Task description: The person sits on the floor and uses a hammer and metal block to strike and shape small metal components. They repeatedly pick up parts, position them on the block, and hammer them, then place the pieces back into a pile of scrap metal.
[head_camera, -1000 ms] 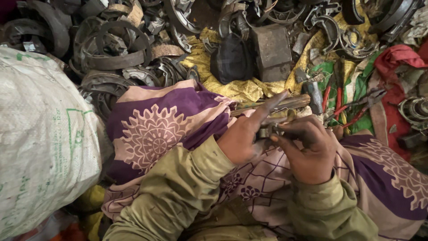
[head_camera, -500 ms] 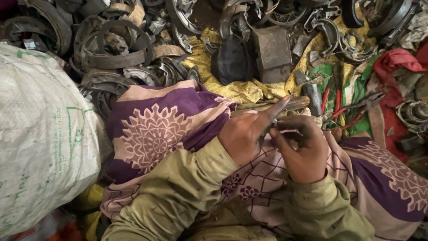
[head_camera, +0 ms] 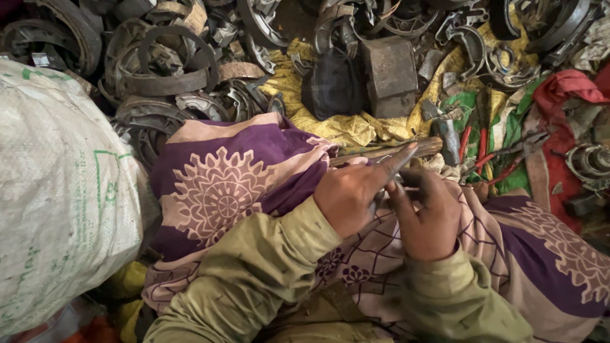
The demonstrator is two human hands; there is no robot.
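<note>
My left hand (head_camera: 352, 194) and my right hand (head_camera: 431, 216) meet over my lap, which is covered by a purple and pink patterned cloth (head_camera: 222, 184). Both pinch a small dark metal part (head_camera: 389, 185) that is mostly hidden between the fingers. My left index finger stretches out toward a wooden-handled tool (head_camera: 391, 151) lying just beyond the hands. Olive sleeves cover both arms.
A big white woven sack (head_camera: 57, 197) fills the left side. Curved rusty brake shoes (head_camera: 159, 73) are piled at the back left. A metal block (head_camera: 389, 75) and a black pouch (head_camera: 333, 86) sit on yellow cloth (head_camera: 343, 130). Red-handled pliers (head_camera: 484, 145) lie to the right.
The hands have drawn closer together and the small part is more hidden. My left index finger now points out straight over the wooden handle.
</note>
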